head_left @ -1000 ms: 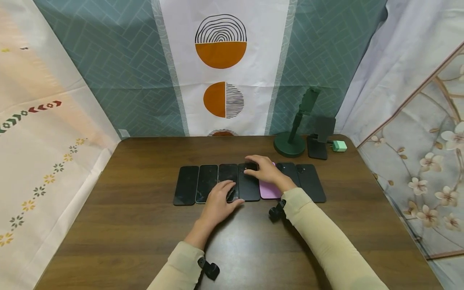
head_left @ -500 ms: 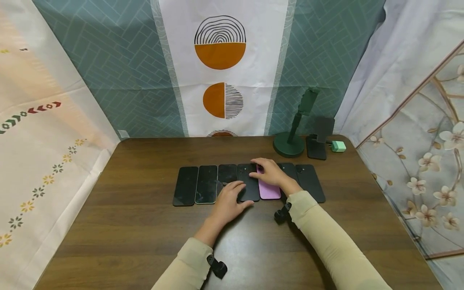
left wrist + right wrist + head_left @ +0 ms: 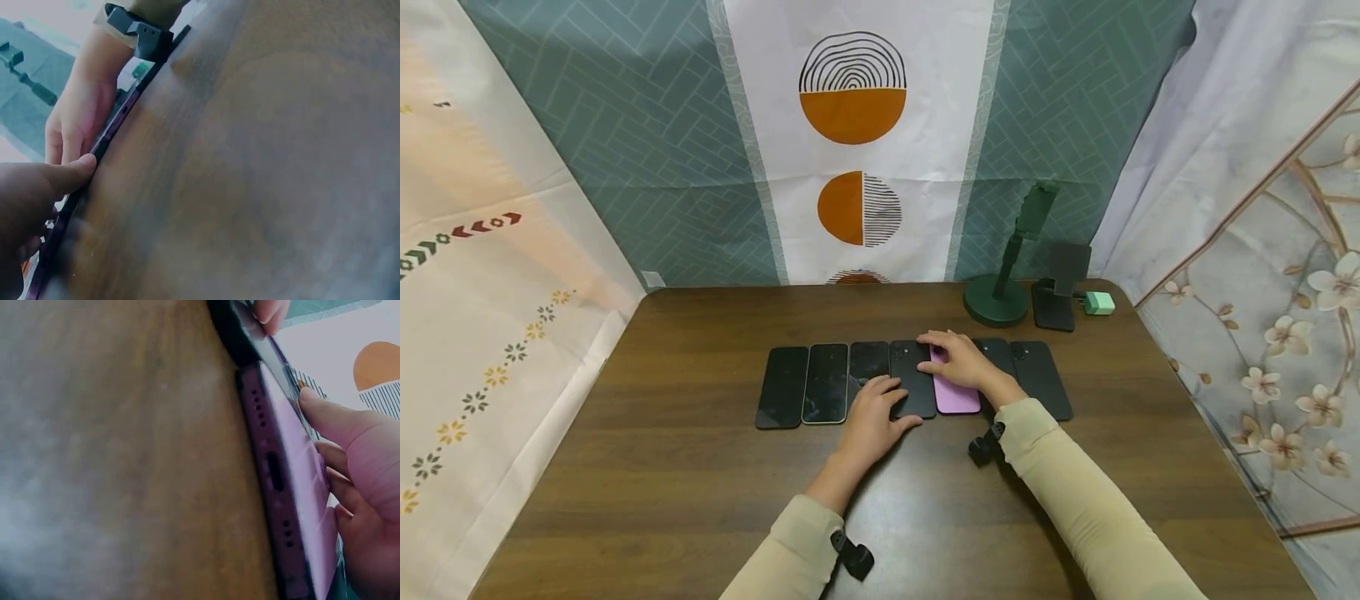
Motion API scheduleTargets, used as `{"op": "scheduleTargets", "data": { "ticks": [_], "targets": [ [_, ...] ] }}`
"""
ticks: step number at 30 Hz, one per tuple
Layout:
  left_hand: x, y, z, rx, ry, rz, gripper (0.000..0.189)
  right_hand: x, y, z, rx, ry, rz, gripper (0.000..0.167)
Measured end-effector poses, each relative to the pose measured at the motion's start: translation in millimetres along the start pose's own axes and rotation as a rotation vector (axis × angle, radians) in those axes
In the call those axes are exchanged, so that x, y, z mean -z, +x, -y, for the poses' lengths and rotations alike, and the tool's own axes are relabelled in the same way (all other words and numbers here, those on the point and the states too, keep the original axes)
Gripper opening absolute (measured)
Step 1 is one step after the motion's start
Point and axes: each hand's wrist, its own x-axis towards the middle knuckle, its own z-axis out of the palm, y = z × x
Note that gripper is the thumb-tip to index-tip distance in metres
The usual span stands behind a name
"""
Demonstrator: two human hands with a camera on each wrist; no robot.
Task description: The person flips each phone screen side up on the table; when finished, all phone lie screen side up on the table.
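Observation:
Several phones lie side by side in a row on the table. My left hand touches the lower part of a black phone mid-row; in the left wrist view its thumb rests against a phone's near edge. My right hand arches over the purple phone, its thumb and fingertips at the black phone's upper right. In the right wrist view, the purple phone's end shows a charging port and small holes. Left of my hands lie dark phones; another black phone ends the row.
Behind the row's right end stand a dark green round-based stand, a black folding stand and a mint-green charger block. The brown wooden table reaches back to a patterned cloth.
My left hand has moved right from the third phone to the black one beside it. My right hand has shifted slightly right and nearer. The phones keep their places.

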Motion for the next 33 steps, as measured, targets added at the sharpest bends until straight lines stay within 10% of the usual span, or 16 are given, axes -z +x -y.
{"op": "scheduleTargets", "data": {
  "ticks": [14,33],
  "targets": [
    [-2.6,-2.8,-0.3,0.021,0.000,-0.001,0.057,5.8,5.7,2.5,-0.060,0.321,-0.013,0.047],
    [1.2,-9.6,5.1,-0.057,-0.110,0.033,0.047,7.5,3.5,0.8,0.067,0.433,-0.085,0.058]
  ]
}}
